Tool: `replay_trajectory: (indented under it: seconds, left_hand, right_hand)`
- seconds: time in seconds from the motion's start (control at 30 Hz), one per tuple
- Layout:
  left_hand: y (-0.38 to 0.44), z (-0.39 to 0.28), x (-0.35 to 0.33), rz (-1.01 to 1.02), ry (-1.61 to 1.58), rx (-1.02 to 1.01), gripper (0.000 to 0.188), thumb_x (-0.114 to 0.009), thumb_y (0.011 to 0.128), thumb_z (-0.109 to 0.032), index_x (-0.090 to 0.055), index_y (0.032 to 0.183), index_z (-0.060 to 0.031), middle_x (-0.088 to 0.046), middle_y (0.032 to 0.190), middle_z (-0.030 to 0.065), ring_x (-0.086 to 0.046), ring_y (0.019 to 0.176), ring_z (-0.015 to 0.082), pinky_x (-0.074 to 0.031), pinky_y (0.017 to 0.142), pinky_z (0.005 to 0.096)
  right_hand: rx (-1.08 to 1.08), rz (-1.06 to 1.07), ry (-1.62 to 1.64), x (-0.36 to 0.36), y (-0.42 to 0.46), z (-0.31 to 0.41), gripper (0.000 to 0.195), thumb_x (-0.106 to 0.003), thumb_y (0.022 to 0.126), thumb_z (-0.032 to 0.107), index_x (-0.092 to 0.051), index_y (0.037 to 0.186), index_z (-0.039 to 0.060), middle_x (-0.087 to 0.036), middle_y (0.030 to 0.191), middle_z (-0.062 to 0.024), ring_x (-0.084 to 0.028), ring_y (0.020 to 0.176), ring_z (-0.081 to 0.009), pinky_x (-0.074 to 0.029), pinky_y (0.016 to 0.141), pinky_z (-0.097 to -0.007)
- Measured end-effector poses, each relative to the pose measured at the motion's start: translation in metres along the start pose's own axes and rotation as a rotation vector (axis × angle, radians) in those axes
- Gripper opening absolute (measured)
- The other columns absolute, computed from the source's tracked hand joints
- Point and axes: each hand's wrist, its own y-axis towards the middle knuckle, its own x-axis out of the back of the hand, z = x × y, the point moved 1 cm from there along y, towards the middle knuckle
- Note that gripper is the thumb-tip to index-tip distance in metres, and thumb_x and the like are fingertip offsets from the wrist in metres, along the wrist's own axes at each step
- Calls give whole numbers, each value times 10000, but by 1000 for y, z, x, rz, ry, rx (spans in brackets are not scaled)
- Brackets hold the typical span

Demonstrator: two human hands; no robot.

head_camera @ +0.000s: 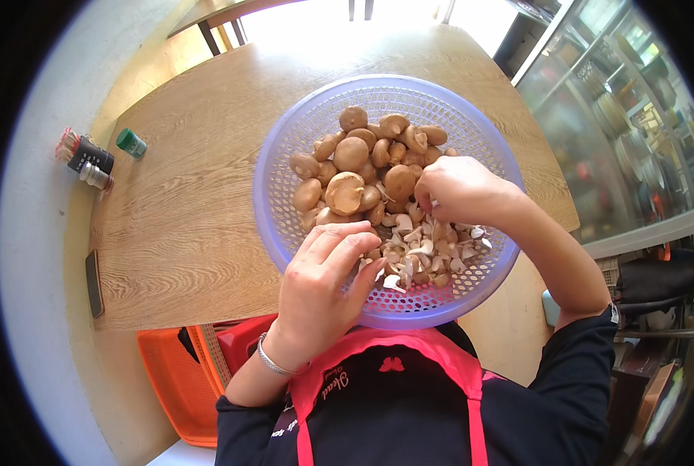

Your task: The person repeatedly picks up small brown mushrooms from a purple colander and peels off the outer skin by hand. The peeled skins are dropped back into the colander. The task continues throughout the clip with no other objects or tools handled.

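Observation:
A round purple plastic basket (272, 215) with perforated walls overhangs the table's near edge. Whole brown mushrooms (351, 154) are heaped in its far and left part, one of them lying with its pale underside up. Torn mushroom pieces (425, 247) lie nearer to me, at the right. My right hand (463, 189) reaches down over the boundary of the two heaps, fingertips pinched together; whether a piece is between them is hidden. Over the near left side of the basket is my left hand (329, 279), fingers curved and thumb apart, beside the torn pieces; its palm side is partly hidden.
On the wooden table (195, 192) stand a green-capped shaker (131, 144), a black holder with sticks (87, 154) and a small jar (96, 176) by the wall. A phone-like dark slab (94, 283) lies at the left edge. Orange baskets (178, 384) are below; a glass-fronted cabinet (603, 116) stands right.

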Motion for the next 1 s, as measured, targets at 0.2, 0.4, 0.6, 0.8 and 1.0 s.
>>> replay_trajectory:
  seconds: [0.2,0.4,0.6,0.8,1.0]
  left_hand:
    - [-3,5,-3,-160,12,-1,218,-657,845,19,-623,1058,-12,-658,1063,173,-628,976,345,-504,866,411]
    - [-2,2,-1,-167,9,-10,227,-655,853,15,-616,1075,-9,-655,1074,173,-623,985,344,-502,869,407]
    - [0,-1,3,-128,-25,6,274,-714,841,-56,-616,1095,-17,-641,1093,163,-625,984,326,-518,831,392]
    - [10,-11,7,-7,-369,88,376,-789,759,-28,-638,1104,-39,-583,1055,116,-641,928,226,-550,772,345]
    - [14,-19,8,7,-371,-38,324,-789,732,-3,-674,1033,-46,-592,994,109,-628,911,231,-532,771,333]
  right_hand:
    - [-135,-71,14,20,-9,6,99,-676,736,123,-716,806,67,-684,815,-141,-672,824,-317,-529,757,-427]
    - [-73,-277,-49,13,1,15,294,-722,762,140,-653,1044,96,-649,1000,-140,-607,1026,-319,-493,868,-421]
    - [169,-444,255,22,-24,22,284,-721,729,39,-620,993,64,-628,949,-112,-632,899,-302,-527,783,-379]
    - [413,-643,667,17,-69,63,346,-717,690,-63,-645,1014,37,-642,1010,-102,-651,815,-190,-555,647,-294]
    - [435,-799,861,-6,-78,63,320,-702,703,-95,-653,993,31,-648,1049,-102,-654,792,-134,-526,568,-254]
